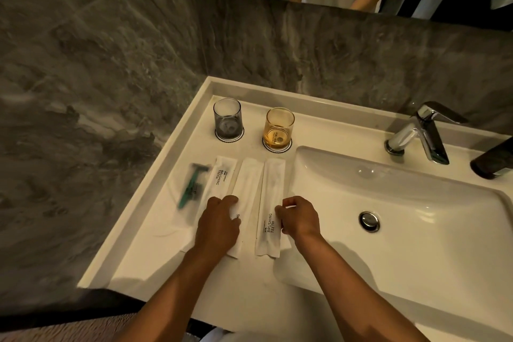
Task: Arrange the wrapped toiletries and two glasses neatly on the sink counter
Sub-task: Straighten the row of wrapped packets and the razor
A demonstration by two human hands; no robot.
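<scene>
Toothbrush packets (270, 202) lie under both hands: left (219, 223) pressing flat, right (299, 219) pinching one.

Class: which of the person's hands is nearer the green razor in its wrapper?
Left. The left hand rests just right of the razor; the right hand lies farther right, beyond the toothbrush packets.

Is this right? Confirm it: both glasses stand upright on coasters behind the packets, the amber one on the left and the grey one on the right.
Not quite. The head view shows the grey glass on the left and the amber glass on the right. The rest holds: both stand upright on coasters behind the packets.
</scene>
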